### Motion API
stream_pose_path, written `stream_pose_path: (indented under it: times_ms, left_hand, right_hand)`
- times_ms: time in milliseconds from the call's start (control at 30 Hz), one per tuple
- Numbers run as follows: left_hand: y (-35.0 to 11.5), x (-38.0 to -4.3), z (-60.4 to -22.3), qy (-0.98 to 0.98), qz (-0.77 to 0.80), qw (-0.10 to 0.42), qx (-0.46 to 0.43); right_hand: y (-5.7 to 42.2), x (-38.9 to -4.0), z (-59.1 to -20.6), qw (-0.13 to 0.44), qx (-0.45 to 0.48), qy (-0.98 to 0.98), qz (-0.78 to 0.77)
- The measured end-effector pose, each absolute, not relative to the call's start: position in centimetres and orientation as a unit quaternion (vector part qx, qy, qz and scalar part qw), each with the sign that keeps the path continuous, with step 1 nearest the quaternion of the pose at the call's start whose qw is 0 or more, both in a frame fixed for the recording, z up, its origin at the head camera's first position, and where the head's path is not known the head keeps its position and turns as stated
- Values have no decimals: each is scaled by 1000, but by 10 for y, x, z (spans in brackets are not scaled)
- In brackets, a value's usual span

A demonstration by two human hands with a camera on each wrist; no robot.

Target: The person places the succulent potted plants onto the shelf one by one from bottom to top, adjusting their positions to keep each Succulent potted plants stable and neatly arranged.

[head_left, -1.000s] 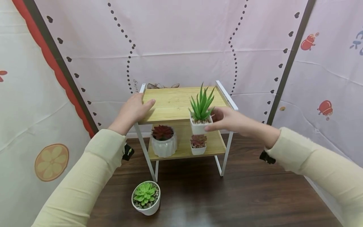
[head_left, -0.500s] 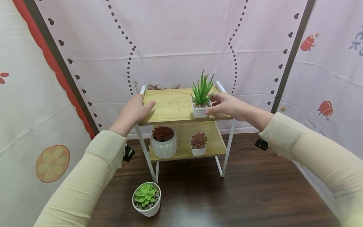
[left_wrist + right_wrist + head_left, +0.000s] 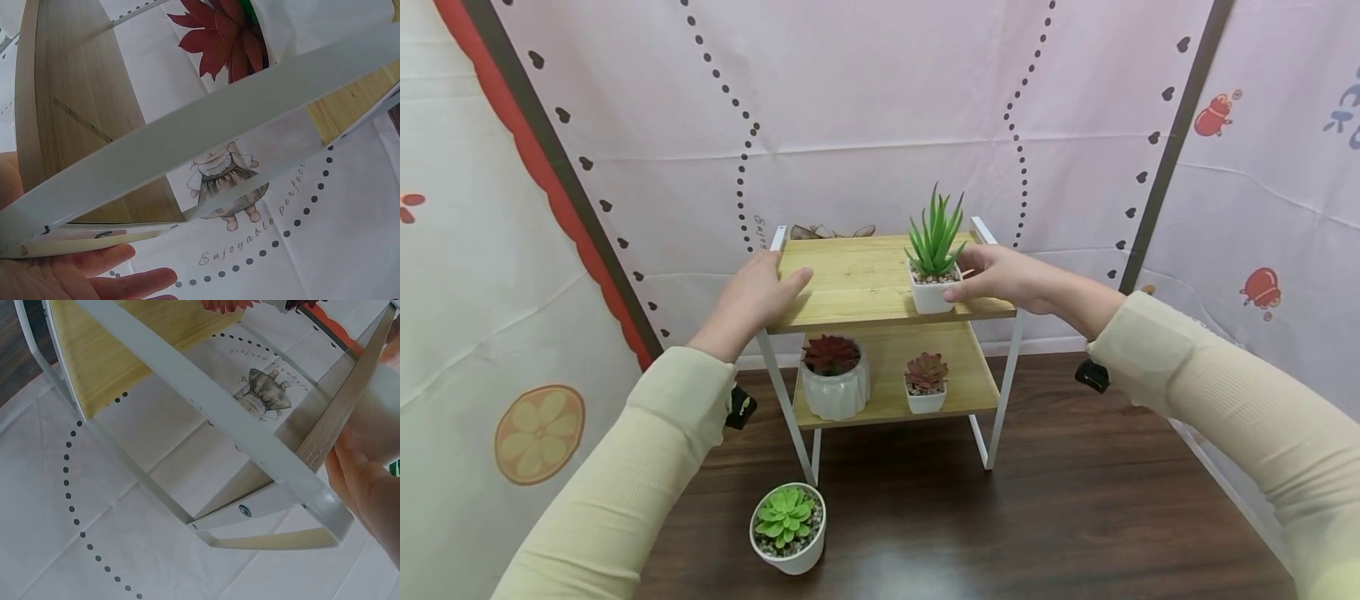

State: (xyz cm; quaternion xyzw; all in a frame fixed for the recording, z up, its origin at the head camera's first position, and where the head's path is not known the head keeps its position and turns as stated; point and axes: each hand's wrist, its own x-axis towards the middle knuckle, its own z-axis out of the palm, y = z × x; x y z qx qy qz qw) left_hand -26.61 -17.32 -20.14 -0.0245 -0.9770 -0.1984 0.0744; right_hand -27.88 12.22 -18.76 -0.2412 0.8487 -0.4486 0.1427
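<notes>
A white square pot with a spiky green succulent stands upright at the front right of the shelf rack's wooden top board. My right hand holds this pot from its right side, thumb at the front; the pot's base sits right at the board. My left hand rests on the rack's left edge, thumb over the board. In the left wrist view, the straight fingers lie outside the white metal frame. The right wrist view shows part of the right hand beside the board's edge.
On the lower shelf stand a ribbed white pot with a dark red succulent and a small square pot with a reddish succulent. A round white pot with a light green succulent sits on the dark wooden floor. Printed curtains surround the rack.
My right hand has moved the spiky succulent's pot up and back, from in front of the top board onto its front right. For the last half second it has barely moved. The left hand stays put.
</notes>
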Motion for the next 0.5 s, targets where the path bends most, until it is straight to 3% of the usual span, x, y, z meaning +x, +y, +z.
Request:
stream_pose_path:
  times_ms: [500]
  left_hand:
    - [-173,-266,-201,-976,-200,80,-29]
  right_hand:
    - [123,-279,-189,161,-243,845,-447]
